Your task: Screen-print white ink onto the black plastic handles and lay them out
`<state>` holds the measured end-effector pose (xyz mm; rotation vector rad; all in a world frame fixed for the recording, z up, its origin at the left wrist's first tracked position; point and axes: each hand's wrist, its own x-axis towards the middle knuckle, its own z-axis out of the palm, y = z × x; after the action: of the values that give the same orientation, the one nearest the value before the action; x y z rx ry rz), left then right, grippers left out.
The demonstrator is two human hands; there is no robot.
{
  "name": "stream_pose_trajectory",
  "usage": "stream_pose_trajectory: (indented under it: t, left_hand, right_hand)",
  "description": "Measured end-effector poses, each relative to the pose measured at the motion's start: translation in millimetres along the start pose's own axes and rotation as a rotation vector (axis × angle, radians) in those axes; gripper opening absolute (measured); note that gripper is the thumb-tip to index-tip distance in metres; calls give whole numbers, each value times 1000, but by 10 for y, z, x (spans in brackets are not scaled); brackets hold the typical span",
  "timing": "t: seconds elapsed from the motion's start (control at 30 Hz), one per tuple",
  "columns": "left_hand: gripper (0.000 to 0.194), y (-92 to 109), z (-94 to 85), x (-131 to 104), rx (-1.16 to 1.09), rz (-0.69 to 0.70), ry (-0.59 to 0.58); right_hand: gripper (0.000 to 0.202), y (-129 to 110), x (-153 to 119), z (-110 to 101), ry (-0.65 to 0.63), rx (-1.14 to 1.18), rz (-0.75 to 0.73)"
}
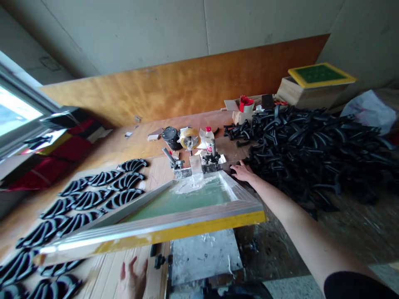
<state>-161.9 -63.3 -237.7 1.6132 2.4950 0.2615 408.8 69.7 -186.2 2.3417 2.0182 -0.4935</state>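
Observation:
My right hand (243,171) reaches forward beside the frame's far right corner, at the near edge of a heap of black curved plastic parts (289,145). Its fingers are stretched and apart, with a dark piece close to the fingertips; I see no grip on it. Low in the view, my left hand (133,277) is raised with fingers spread and nothing in it. Between the hands, a screen printing frame (187,228) with green mesh (183,199) is tilted up, hinged at the back by metal clamps (178,163). Under it shows a smeared pale plate (205,255).
Rows of black curved parts (92,198) lie on cardboard at left. Behind the clamps stand a black tub (171,138), a tape roll (189,138) and a red-capped bottle (209,139). Boxes (52,158) sit by the window; another green screen (322,74) rests on a box.

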Motion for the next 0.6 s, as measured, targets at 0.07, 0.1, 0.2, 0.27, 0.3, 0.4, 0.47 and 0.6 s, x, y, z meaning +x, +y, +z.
stream_pose_trajectory:
  t: [0.07, 0.1, 0.2, 0.27, 0.3, 0.4, 0.47, 0.6]
  left_hand:
    - [51, 41, -35, -53, -35, -56, -40]
    - [54, 61, -49, -75, -39, -70, -55]
    - [65, 106, -72, -121, -34, -85, -113]
    - [68, 114, -74, -142, -32, -99, -135]
    - [66, 112, -73, -150, -36, -105, -134]
    - [51, 99, -83, -172, -62, -130, -70]
    - [42, 102, -110, -184, -76, -155, -33]
    - [44, 176, -208, -200, -79, -172, -34]
  right_hand:
    - [41, 30, -167, 58, 6, -13, -69]
    - [40, 34, -275, 79, 6, -19, -96]
    - [34, 32, -664, 147, -5, -35, -156]
    - [33, 48, -940, 213, -22, -53, -218]
    - [33, 67, -1067, 247, -33, -58, -249]
    - [28, 134, -1306, 287, -105, -52, -285]
    - [14, 128, -1284, 214, -197, -26, -243]
    - [12, -189, -873, -101, -97, 63, -148]
